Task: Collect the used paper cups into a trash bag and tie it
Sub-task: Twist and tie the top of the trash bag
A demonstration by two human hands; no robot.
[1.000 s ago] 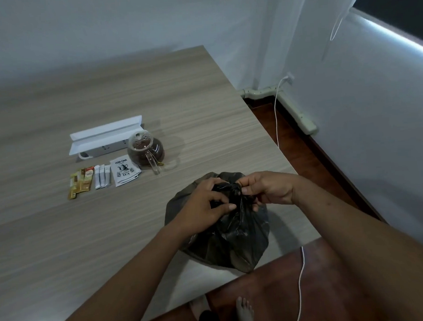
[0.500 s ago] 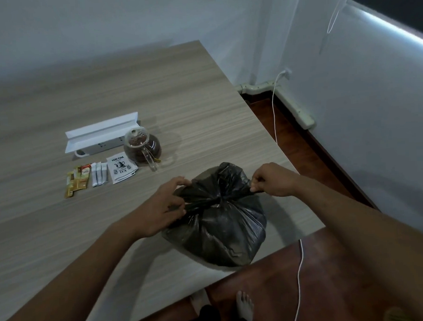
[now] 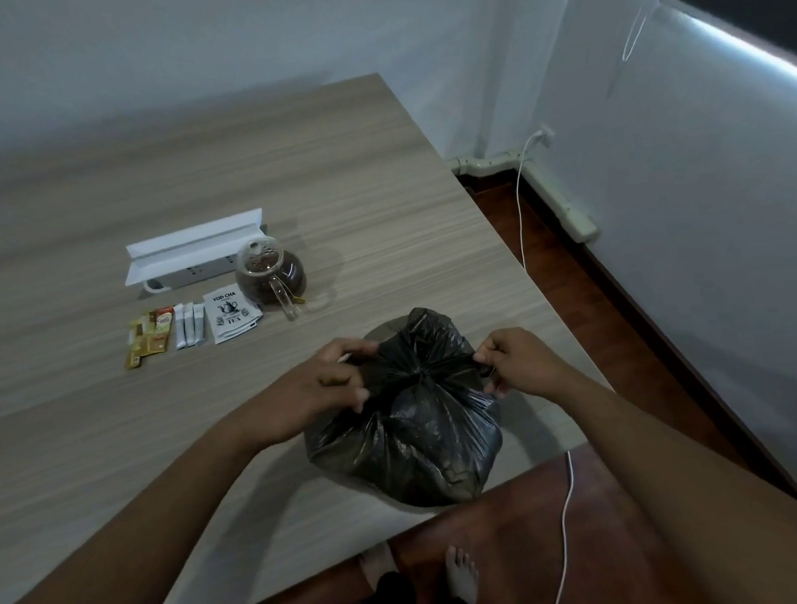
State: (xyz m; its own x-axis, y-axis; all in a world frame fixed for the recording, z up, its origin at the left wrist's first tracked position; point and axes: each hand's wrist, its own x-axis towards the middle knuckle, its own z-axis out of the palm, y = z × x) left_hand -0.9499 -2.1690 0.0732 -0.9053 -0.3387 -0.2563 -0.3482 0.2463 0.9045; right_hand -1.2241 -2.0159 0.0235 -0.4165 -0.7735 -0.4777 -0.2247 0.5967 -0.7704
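Note:
A full black trash bag [image 3: 411, 433] sits on the wooden table [image 3: 199, 182] near its front right corner. Its top is gathered into a knot at the middle, with two ends stretched out sideways. My left hand [image 3: 327, 382] grips the left end of the bag's top. My right hand [image 3: 513, 365] pinches the right end. The two hands are apart, one on each side of the knot. No paper cups are visible; the bag hides whatever is inside.
Behind the bag stand a glass teapot [image 3: 271, 273] with dark tea, a white power strip box [image 3: 193, 251], and tea and sugar sachets [image 3: 192, 326]. A white cable [image 3: 564, 523] runs over the red-brown floor right of the table. My bare feet [image 3: 461, 573] show below the table edge.
One second ago both hands were close together at the bag's top. They then pulled apart sideways with the two ends, and the knot is now drawn tighter.

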